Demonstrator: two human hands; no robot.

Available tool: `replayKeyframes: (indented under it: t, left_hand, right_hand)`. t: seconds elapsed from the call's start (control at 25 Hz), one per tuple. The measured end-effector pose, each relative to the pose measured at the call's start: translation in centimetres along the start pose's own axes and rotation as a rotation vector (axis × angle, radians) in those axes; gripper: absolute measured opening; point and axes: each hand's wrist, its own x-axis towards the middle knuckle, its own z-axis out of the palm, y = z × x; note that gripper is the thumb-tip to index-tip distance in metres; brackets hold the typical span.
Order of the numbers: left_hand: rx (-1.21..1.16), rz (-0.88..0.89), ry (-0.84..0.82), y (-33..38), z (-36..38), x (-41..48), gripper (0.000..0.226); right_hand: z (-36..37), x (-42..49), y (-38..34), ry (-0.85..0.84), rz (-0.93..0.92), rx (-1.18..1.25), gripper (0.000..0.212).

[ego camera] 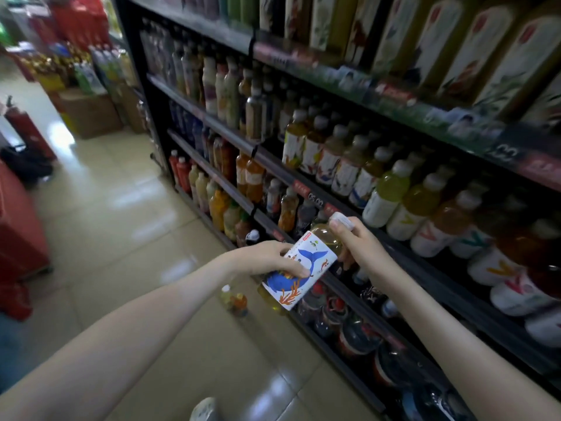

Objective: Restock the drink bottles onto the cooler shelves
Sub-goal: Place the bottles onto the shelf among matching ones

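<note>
Both hands hold one drink bottle (306, 262) of yellow-green liquid, tilted in front of the black shelf unit (303, 189). Its white label shows a blue whale and orange coral. My left hand (267, 258) grips the labelled body, thumb across the label. My right hand (353, 238) holds the neck just under the white cap (341, 220). The shelf rows behind carry similar white-capped bottles (385, 192) standing in lines.
Two small bottles (233, 300) stand on the tiled floor below my hands, near the shelf's base. Another white cap (205, 410) shows at the bottom edge. A red unit (18, 232) stands at the left. Cardboard boxes (88, 113) and stacked drinks fill the far aisle end.
</note>
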Motion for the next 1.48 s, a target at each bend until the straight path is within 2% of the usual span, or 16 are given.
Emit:
replayKeyframes:
  t: [0.16,0.36,0.48,0.64,0.76,0.88,0.96,1.08,1.16,1.24,1.36,1.48]
  left_hand:
    - [0.081,0.038,-0.018,2.4,-3.5,-1.7,0.045]
    - [0.232,0.059,-0.042,1.1,-12.8,-4.1,0.048]
    - [0.336,0.081,-0.007,0.3,-18.2,-4.5,0.044]
    - [0.157,0.112,-0.145,0.5,-24.6,-2.6,0.062]
    - [0.071,0.115,-0.311,0.7,-28.2,0.4,0.068]
    - [0.066,0.143,-0.342,1.0,-29.9,4.6,0.067]
    - [0.092,0.159,-0.329,1.2,-31.0,7.4,0.064]
    - [0.108,0.153,-0.227,1.6,-34.1,10.9,0.071]
    - [0.264,0.192,-0.08,2.0,-36.7,12.9,0.067]
    - [0.424,0.233,0.04,2.3,-39.0,14.4,0.056]
    - [0.543,0.274,0.065,2.3,-41.7,16.7,0.056]
    - [0.644,0.296,0.037,2.3,-43.9,19.4,0.06]
  right_hand:
    - [1.5,0.3,-3.4,0.069,0.046,0.133,0.029]
    - [6.8,4.7,-8.7,-0.008,0.001,0.045,0.04]
    - [10.7,7.5,-10.8,0.026,-0.074,0.068,0.031]
    - [12.7,10.8,-12.3,0.054,-0.22,0.225,0.021]
    - [11.9,13.7,-12.8,0.075,-0.293,0.259,0.031]
    - [11.0,17.9,-12.6,0.044,-0.311,0.233,0.036]
    - [10.7,21.2,-12.2,0.021,-0.281,0.261,0.033]
    - [10.2,26.2,-12.0,0.016,-0.179,0.313,0.03]
    - [10.3,29.3,-12.3,0.045,-0.153,0.247,0.029]
    - [11.0,32.4,-13.0,0.123,-0.07,0.106,0.037]
    - [12.0,35.8,-13.0,0.221,0.128,-0.081,0.045]
    - [13.4,37.2,-13.0,0.313,0.262,-0.002,0.037]
